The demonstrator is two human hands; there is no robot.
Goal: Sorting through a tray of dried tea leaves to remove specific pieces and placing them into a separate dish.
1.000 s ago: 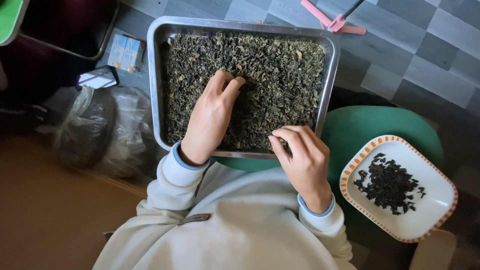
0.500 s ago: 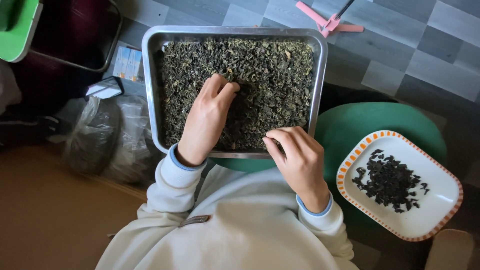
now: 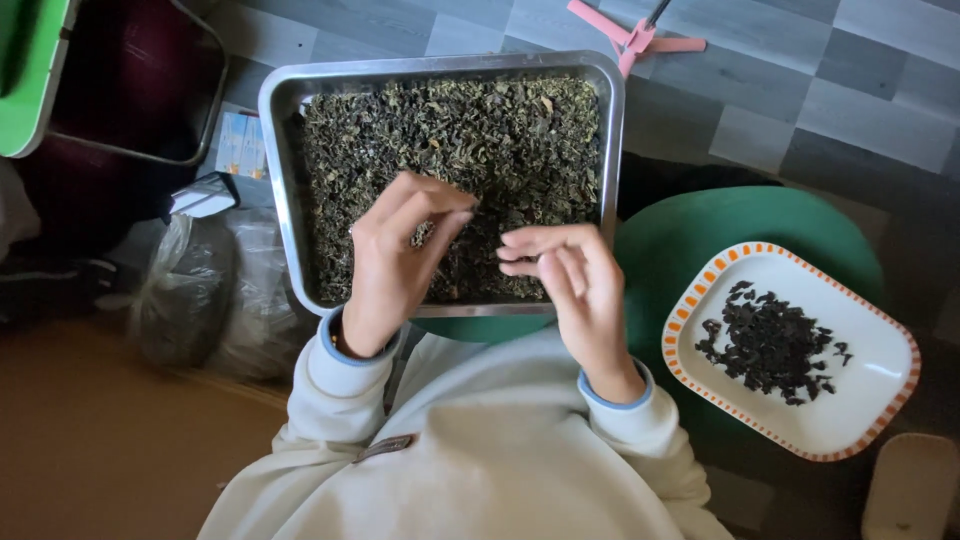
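Note:
A square metal tray rests on my lap, filled with dried dark green leaves. My left hand hovers over the near part of the tray, fingers bent and pinched together on a few leaf bits. Beside it, my right hand is raised over the tray's near edge, fingers curled toward the left hand; whether it holds any leaves is unclear. Further right, a white plate with an orange dotted rim carries a small pile of darker leaf pieces.
The plate sits on a round green stool. A crumpled clear plastic bag lies on the floor at left, with a small packet behind it. A pink plastic object lies on the grey tiled floor beyond the tray.
Both hands have lifted off the leaves. The left hand went from lying flat on the pile to pinching; the right hand rose from the near edge and moved toward the left.

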